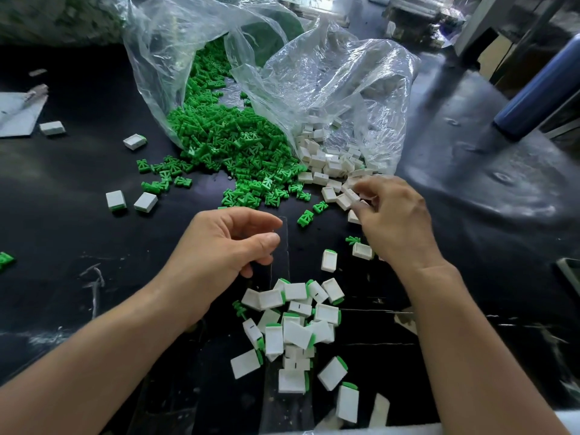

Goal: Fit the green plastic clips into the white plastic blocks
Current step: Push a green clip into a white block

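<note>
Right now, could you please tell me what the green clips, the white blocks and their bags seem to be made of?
Green clips: moulded plastic, by look; uniform bright colour, matte, crisp edges.
White blocks: likely hard plastic too; smooth matte faces, sharp corners.
Bags: thin clear plastic film; crinkled, glossy, see-through.

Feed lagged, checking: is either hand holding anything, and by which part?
Right hand pinches a white block by its sides; left hand holds nothing.

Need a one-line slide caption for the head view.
Right hand at the spilled white blocks, left hand empty, green clips beyond, assembled blocks piled nearest the camera.
</note>
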Demonstrator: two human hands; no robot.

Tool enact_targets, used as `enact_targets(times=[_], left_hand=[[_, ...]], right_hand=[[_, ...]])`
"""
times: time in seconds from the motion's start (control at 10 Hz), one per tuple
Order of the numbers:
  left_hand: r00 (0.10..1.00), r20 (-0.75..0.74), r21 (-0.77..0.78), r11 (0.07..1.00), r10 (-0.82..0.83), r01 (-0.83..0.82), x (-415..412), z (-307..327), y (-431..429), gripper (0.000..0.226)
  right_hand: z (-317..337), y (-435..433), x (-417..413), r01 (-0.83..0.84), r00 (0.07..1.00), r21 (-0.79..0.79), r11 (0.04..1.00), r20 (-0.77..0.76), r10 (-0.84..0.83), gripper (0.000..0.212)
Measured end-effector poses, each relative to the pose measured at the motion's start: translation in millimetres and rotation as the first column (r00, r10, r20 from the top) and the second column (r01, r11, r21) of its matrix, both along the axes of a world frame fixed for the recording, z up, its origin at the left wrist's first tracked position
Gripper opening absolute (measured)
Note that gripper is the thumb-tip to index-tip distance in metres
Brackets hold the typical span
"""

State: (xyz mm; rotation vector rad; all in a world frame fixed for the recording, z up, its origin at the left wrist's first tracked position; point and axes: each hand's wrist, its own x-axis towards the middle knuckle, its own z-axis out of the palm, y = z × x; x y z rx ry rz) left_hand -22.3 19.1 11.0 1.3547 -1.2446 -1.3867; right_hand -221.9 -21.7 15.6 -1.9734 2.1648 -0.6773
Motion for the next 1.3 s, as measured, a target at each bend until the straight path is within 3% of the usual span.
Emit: enact_targets(times=[0.2,0.5,1.0,1.1,1.2,1.3], left_hand=[[1.0,-0.003,0.004,1.0,-0.005,0.005,0.9,1.2,0.2,0.014],[1.0,0.002,0.01,1.0,-0.018,0.018,0.6,1.2,0.6,0.014],[1.0,0.004,0.017,1.0,-0.021,0.021,0.1,1.1,-0.1,0.014],[1.0,-0.004,0.003,1.0,-0.024,0.024,0.9,0.5,0.4,0.017],[0.999,-0.025,-0.044,0.999,-0.027,0.026,2.5,0.0,0.3,0.033],[0.996,-0.076,-0.073,0.996,-0.055,0.05,1.6,1.0,0.9,0.034]], right_hand=[[-5.1,0.3,0.3,0.004,0.997,0.155,0.988,-0.076,0.008,0.04],[-4.8,-2.3,1.4,0.009,0.992,0.176,0.984,-0.122,0.013,0.014],[-5.3,1.7,3.7,-0.106,0.991,0.152,0.983,-0.065,0.117,0.011],[-2.6,5.3,5.6,-0.136,0.99,0.063,0.989,0.04,0.134,0.01],[4.9,13.2,18.1,-0.269,0.914,0.054,0.962,0.33,0.237,0.012],[5.7,22.4,36.5,-0.451,0.81,0.131,0.883,0.476,0.343,0.014]])
